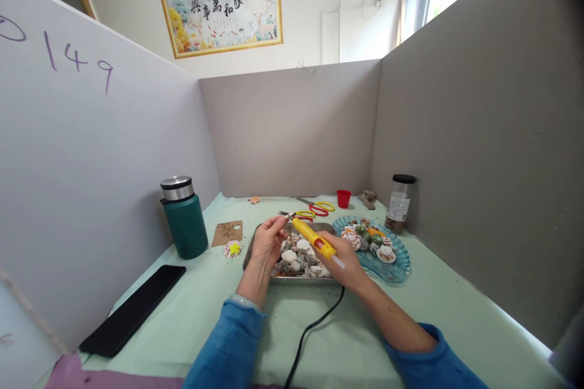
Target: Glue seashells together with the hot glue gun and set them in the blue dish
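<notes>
My right hand (340, 255) is wrapped round a yellow hot glue gun (314, 238), with a clear glue stick (338, 262) poking out of its rear end. Its nozzle points up and left, close to the fingertips of my left hand (270, 238). Those fingers are pinched together on something small that I cannot make out. Below both hands is a metal tray (301, 280) holding shells and small stones (292, 258). A black cord (314, 326) runs from under my right hand toward the front edge.
A blue scalloped plate (396, 268) of shells stands right, near a black-lidded jar (399, 203). Scissors (319, 208) and a red cup (344, 198) lie behind. Left are a green bottle (185, 225), brown card (223, 234), star-decorated piece (233, 248) and black phone-like slab (137, 310). Partitions (292, 134) enclose the table.
</notes>
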`<act>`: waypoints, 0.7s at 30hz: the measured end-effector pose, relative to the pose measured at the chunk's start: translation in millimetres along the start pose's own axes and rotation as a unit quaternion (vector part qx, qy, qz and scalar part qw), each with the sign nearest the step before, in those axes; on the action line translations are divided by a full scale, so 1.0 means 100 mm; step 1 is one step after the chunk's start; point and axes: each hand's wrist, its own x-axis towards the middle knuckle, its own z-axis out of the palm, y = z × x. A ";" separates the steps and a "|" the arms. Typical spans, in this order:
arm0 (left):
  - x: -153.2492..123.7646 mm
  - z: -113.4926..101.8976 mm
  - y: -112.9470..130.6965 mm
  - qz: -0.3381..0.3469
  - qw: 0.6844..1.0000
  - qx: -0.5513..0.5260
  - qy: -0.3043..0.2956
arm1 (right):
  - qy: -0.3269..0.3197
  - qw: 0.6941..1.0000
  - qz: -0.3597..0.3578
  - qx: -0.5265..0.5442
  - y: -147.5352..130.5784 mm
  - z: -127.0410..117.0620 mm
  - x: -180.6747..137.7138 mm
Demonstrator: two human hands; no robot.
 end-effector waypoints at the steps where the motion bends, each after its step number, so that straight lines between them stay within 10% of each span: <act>1: 0.00 0.00 0.00 0.002 1.000 0.000 0.000 | 0.002 1.000 -0.002 -0.001 0.01 0.00 0.00; 21: 0.01 -0.01 -0.01 -0.008 1.000 -0.004 -0.005 | 0.029 0.999 -0.007 -0.020 0.10 0.04 0.00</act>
